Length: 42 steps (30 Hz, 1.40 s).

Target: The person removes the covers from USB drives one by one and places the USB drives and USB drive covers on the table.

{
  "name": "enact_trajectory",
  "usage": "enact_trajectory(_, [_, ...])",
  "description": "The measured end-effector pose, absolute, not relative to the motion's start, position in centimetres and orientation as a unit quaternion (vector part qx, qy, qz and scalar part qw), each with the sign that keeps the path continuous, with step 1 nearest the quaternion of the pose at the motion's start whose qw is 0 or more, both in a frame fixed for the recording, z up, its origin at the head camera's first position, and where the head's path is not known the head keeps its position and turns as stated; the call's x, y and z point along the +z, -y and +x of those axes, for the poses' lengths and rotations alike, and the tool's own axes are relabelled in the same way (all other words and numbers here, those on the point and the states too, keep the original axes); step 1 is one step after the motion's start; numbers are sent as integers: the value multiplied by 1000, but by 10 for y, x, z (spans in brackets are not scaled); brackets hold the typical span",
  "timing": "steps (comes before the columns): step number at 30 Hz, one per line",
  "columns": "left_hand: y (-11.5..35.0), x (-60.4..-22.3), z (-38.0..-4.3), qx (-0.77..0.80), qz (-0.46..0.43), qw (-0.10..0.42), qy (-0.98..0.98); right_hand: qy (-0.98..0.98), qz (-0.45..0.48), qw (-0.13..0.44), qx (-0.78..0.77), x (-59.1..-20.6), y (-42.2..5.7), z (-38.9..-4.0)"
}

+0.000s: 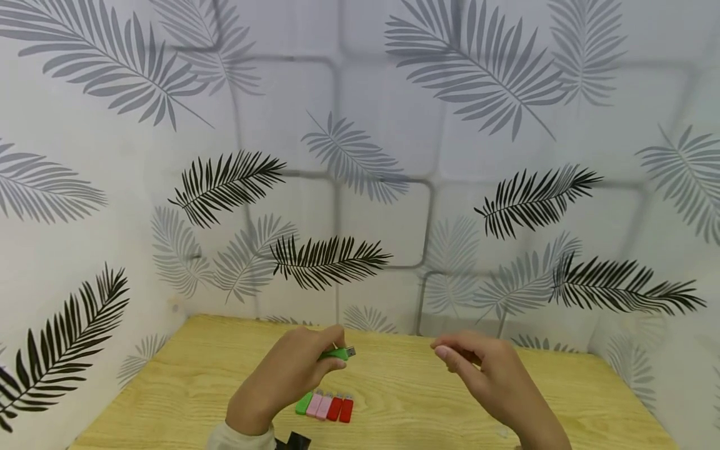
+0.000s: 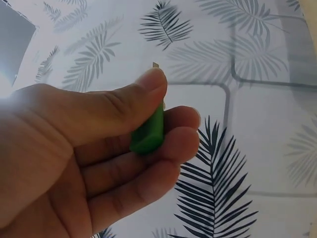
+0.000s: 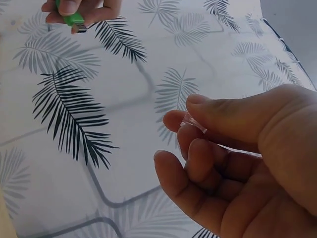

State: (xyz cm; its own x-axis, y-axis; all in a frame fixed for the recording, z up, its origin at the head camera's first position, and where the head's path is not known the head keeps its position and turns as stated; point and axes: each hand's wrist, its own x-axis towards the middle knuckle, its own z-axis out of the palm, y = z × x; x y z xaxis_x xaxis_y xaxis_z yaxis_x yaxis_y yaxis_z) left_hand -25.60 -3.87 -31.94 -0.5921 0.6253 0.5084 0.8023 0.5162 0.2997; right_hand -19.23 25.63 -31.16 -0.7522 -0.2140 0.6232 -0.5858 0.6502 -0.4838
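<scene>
My left hand [image 1: 295, 369] pinches a green USB flash drive [image 1: 335, 354] between thumb and fingers, its bare metal plug [image 1: 351, 351] pointing right. In the left wrist view the drive's rounded green end [image 2: 147, 141] shows below the thumb. Off to the right, my right hand [image 1: 485, 372] holds a small clear plastic cap [image 3: 193, 122] between thumb and fingers; the fingers hide most of it in the head view. Both hands are above the table, apart from each other. Below the left hand, a row of flash drives lies side by side: one green [image 1: 304, 404], two pink [image 1: 319, 405], two red [image 1: 340, 409].
The wooden table [image 1: 416, 406] reaches back to a wall [image 1: 382, 219] covered with a leaf pattern. A small clear piece [image 1: 502, 431] lies on the table by the right forearm. A black strap piece [image 1: 298, 441] shows at the left wrist.
</scene>
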Motion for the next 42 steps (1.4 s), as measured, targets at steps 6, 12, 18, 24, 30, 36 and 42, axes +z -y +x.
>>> enact_trajectory(6, [46, -329, -271, -273, -383, 146, 870, 883, 198, 229, 359, -311, -274, -193])
enact_trajectory(12, [56, -336, -275, -267, -341, 144, 890, 900, 173, 168, 363, -315, -290, -199])
enact_trajectory(18, [60, -334, -276, -266, -338, 153, 890, 908, 124, 139, 375, -319, -306, -204])
enact_trajectory(24, [60, -335, -279, -261, -317, 156, 898, 907, 68, 107, 402, -331, -327, -209])
enact_trajectory(30, [60, -338, -283, -252, -269, 168, 915, 909, 41, 66, 409, -345, -343, -211])
enact_trajectory(36, [64, -344, -290, -253, -245, 157, 923, 906, 29, 35, 420, -363, -352, -220])
enact_trajectory(42, [66, -350, -293, -267, -229, 128, 927, 903, 5, 25, 429, -376, -357, -226])
